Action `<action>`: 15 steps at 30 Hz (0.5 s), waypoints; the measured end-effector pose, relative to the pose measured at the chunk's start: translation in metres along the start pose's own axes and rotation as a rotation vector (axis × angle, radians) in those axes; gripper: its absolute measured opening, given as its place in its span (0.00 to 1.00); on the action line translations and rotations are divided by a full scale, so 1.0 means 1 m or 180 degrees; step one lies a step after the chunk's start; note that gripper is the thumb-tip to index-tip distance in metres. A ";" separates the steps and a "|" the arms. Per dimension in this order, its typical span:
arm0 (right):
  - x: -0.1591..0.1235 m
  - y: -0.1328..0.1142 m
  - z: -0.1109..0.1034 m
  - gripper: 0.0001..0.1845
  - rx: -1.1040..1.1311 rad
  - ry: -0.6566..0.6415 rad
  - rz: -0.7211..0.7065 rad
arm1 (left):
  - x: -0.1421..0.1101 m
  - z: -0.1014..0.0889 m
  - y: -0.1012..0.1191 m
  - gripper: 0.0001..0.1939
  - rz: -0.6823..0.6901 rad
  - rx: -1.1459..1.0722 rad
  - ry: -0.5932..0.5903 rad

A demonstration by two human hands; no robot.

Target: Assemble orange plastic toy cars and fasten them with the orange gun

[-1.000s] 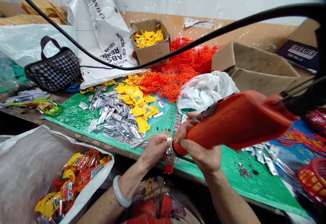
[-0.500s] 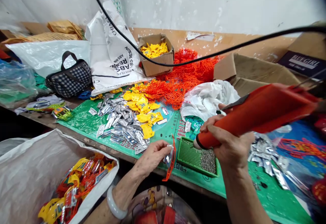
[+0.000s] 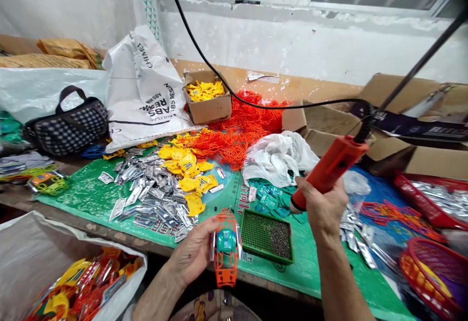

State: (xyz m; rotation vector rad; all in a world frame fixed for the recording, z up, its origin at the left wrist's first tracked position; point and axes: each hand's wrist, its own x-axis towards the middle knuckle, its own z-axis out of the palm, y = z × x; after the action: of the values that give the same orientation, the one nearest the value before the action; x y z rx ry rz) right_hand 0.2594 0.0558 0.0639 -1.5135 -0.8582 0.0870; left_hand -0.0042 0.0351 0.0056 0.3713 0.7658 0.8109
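Observation:
My left hand (image 3: 192, 253) has its fingers closed on the side of a toy car part (image 3: 225, 267), an orange lattice frame with a teal middle and silvery sides, held in front of the table edge. My right hand (image 3: 327, 209) is wrapped around a red electric screwdriver (image 3: 323, 172), tilted with its pale tip down to the left. That tip hangs just beyond the back right corner of a green perforated tray (image 3: 265, 257). Small dark screws (image 3: 281, 240) lie heaped in the tray's right part. Behind the tray are loose teal pieces (image 3: 270, 197).
Silver parts (image 3: 157, 206) and yellow shells (image 3: 188, 165) are piled on the left, orange frames (image 3: 234, 145) behind. A white sack (image 3: 73, 236) of coloured parts stands front left. A black cable (image 3: 193, 43) hangs across. Red baskets (image 3: 424, 267) stand right.
The toy car part has turned from edge-on to face up in my left hand. My right hand has drawn the screwdriver away from the tray, up and right. The view has shifted.

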 end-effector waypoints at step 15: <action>-0.036 0.033 0.057 0.11 -0.0694 -0.2279 -0.1566 | 0.002 -0.003 -0.014 0.14 0.0204 0.0085 -0.0076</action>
State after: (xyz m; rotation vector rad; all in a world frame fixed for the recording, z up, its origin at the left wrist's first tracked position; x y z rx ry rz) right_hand 0.2183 0.0869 0.0096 -1.4343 -1.8426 0.1820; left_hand 0.0015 0.0280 -0.0053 0.4303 0.7461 0.8557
